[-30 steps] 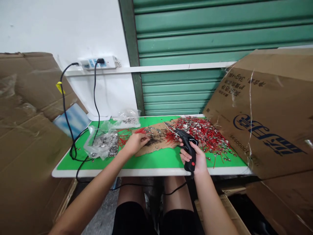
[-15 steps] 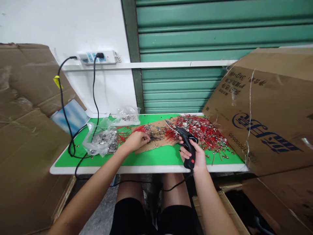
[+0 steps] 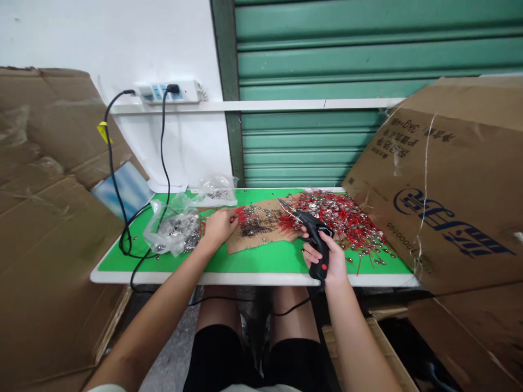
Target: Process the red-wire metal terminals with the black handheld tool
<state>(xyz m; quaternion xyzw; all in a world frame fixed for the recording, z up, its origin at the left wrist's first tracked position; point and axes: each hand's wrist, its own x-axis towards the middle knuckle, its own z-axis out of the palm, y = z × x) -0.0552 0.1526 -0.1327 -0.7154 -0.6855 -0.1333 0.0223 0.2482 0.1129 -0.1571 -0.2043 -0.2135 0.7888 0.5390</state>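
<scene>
My right hand is wrapped round a black corded soldering gun with a red dot on its grip. Its slim metal tip points up and left over a cardboard strip that has dark scorch marks. My left hand is at the strip's left end, thumb and fingers pinched together beside red wires with small silvery pieces at their ends. What the pinch holds is too small to make out. To the right of the gun lies a big heap of red wires with shiny metal ends.
A clear plastic bag of metal parts sits at the left, with a smaller bag behind it. Black cords run from a power strip on the wall. Large cardboard boxes flank the green-topped table.
My left hand has moved left, away from the scorched middle of the cardboard to the red wires at its left end. My right hand keeps the soldering gun in nearly the same place.
</scene>
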